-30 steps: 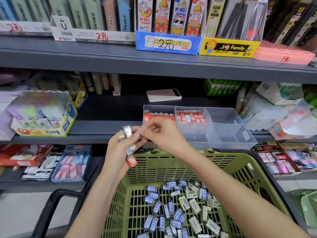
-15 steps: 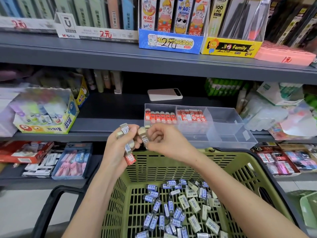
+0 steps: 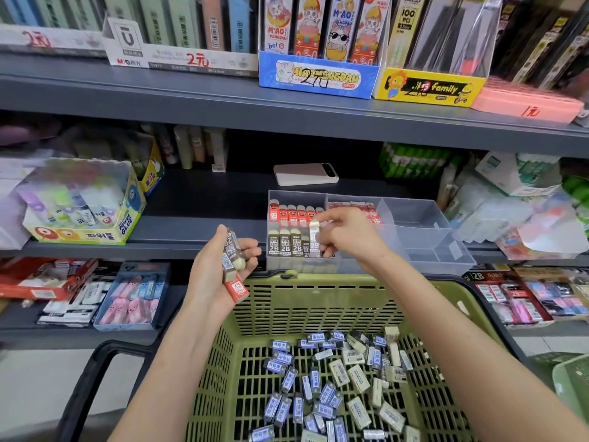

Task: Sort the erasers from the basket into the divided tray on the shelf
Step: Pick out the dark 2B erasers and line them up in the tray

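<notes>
One divided tray (image 3: 414, 218) is sitting on the shelf (image 3: 197, 231); five red-sleeved erasers (image 3: 292, 215) are showing at the back of its left compartment and four dark 2B erasers (image 3: 285, 245) are standing in front, with a fifth 2B eraser (image 3: 314, 239) being pinched by the right hand (image 3: 347, 234). The left hand (image 3: 207, 272) is gripping one red eraser (image 3: 237, 290) and at least two dark-sleeved erasers (image 3: 230, 244). One basket (image 3: 350, 282) is holding several dozen loose erasers (image 3: 334, 378), blue-sleeved and white-sleeved, too many for an exact count.

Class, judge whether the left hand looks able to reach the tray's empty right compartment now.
Probably not easily: the right hand, pinching a 2B eraser, lies between, and the left hand grips several erasers.
</notes>
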`<state>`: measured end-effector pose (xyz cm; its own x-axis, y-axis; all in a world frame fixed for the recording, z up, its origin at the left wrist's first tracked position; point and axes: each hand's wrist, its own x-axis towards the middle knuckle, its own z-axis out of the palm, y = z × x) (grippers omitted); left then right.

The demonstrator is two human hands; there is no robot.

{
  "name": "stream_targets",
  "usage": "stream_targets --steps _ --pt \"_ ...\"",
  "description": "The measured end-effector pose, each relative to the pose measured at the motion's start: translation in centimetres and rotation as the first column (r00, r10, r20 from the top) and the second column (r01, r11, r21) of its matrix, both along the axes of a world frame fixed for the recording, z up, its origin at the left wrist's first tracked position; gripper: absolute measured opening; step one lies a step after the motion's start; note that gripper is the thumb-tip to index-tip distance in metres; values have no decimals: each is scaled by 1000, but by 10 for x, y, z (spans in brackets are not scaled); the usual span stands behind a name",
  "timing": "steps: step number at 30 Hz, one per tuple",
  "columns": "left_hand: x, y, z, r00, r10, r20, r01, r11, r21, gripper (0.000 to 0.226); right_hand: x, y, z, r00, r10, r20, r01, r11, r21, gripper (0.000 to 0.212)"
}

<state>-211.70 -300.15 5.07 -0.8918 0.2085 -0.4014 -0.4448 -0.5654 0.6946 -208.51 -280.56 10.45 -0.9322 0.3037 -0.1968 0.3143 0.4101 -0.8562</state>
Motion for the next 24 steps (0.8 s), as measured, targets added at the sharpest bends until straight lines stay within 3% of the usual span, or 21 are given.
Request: stream_targets --steps 6,9,12,15,17,18,19,21,22,24 --pt "-2 -1 4 993 17 119 -47 967 251 38 -7 -11 1 993 -13 116 10 1000 24 14" --pt "-6 -4 2 988 46 148 -99 921 378 39 -12 -13 0 990 -15 137 -13 980 201 7" --pt "-9 -5 0 986 70 154 -121 927 354 33 -13 -15 -3 988 27 152 -106 836 539 14" --pt "-8 -5 0 988 72 136 -112 943 314 34 -11 -18 -2 984 55 172 -158 715 681 16" --pt "-7 -5 1 995 57 81 -78 957 278 33 -5 -23 3 994 65 87 -108 643 758 22" --pt "-6 -5 1 998 41 39 -50 963 266 32 -1 -29 5 995 95 0 -64 671 739 26" --pt "-5 -4 1 1000 23 -12 -19 967 256 30 5 -36 7 988 135 -79 -54 768 638 27" --pt "-1 -2 1 994 -17 -112 39 979 200 31 15 -57 11 965 218 -143 -169 941 293 19" --pt "1 -1 2 988 -40 -150 64 986 153 32 19 -67 10 955 254 -153 -223 955 196 14" --pt "4 0 4 976 -80 -204 102 990 99 31 24 -77 4 935 266 -233 -233 960 158 6"
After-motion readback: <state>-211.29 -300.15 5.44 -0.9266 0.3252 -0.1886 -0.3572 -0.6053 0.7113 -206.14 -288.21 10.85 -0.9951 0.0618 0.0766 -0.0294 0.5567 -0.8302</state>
